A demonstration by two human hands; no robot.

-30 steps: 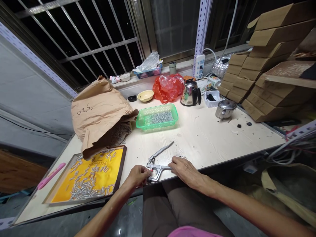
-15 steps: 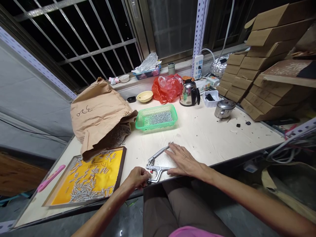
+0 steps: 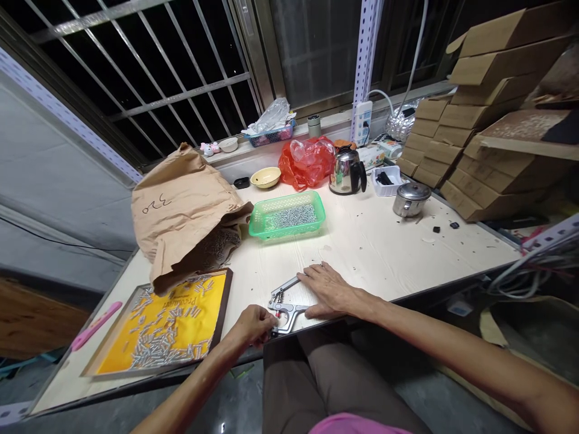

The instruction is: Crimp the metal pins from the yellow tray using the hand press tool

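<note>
A silver lever-handled hand tool (image 3: 286, 308) with a coil spring and a small red part lies at the table's front edge. My right hand (image 3: 329, 290) spans its handle end, long fingers over the upper lever and thumb by the lower frame. At the tool's left end, my left hand (image 3: 256, 325) is closed in a pinch; whatever its fingertips hold is hidden. Left of that hand, a shallow tray (image 3: 226, 301) with a yellow lining carries many small metal pins (image 3: 156, 346). A green basket (image 3: 256, 228) behind the tool contains similar small metal pieces.
A large brown paper bag (image 3: 181, 205) lies open behind the tray, and a pink-handled item (image 3: 96, 327) sits at the left edge. Farther back are a yellow bowl (image 3: 266, 177), red plastic bag (image 3: 305, 161), kettle (image 3: 344, 173) and lidded pot (image 3: 411, 202). Cardboard boxes (image 3: 488, 102) are stacked right.
My right hand has shifted slightly left, covering more of the upper lever, which appears a little lower. My left hand stays pinched at the tool's end.
</note>
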